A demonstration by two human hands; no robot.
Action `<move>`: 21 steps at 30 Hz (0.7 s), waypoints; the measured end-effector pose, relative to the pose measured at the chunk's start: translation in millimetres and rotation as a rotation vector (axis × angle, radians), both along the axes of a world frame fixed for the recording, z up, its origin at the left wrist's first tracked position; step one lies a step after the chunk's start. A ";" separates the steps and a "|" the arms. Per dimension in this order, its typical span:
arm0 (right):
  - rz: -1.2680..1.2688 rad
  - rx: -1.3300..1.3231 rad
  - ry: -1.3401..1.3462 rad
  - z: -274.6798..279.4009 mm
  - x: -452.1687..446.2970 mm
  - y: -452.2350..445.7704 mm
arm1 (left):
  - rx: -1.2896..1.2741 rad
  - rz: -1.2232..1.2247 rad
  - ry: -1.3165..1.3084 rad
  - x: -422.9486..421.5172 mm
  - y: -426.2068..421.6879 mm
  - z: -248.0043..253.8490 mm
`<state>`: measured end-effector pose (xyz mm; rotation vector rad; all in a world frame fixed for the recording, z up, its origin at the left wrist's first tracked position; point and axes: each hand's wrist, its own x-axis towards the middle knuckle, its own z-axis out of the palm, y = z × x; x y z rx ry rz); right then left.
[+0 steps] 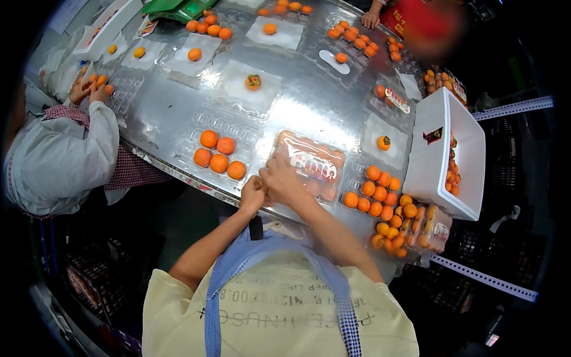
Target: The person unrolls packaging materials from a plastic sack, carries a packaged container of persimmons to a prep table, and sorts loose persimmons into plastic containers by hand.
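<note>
The person's 2 bare hands meet at the near edge of the metal table, at the near left corner of a closed clear plastic pack of persimmons; this pack lies flat on the table, in front of the person, and a red and white label shows on its lid; the right hand lies against the left side of this pack, with its fingers bent, and the left hand is curled like a fist just beside it; the fingers of both come together, but I cannot tell whether something small is grasped between them; to the left of the pack there is an open clear tray with 5 orange persimmons; to the right, another open tray carries rows of persimmons; next to this tray are loose persimmons, and beyond it a white foam box with more fruits inside; behind the pack, to the right, 1 persimmon with green calyx sits on a white sheet; at the left a co-worker in pale sleeves has both hands at some persimmons; across the table, another person's hand rests near its edge.
</note>
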<state>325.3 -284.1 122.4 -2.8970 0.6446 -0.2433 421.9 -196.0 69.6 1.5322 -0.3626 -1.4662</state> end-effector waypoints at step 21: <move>-0.263 0.197 -0.363 104.7 -19.1 -75.1 | 0.047 -0.003 0.021 10.4 -5.8 -10.3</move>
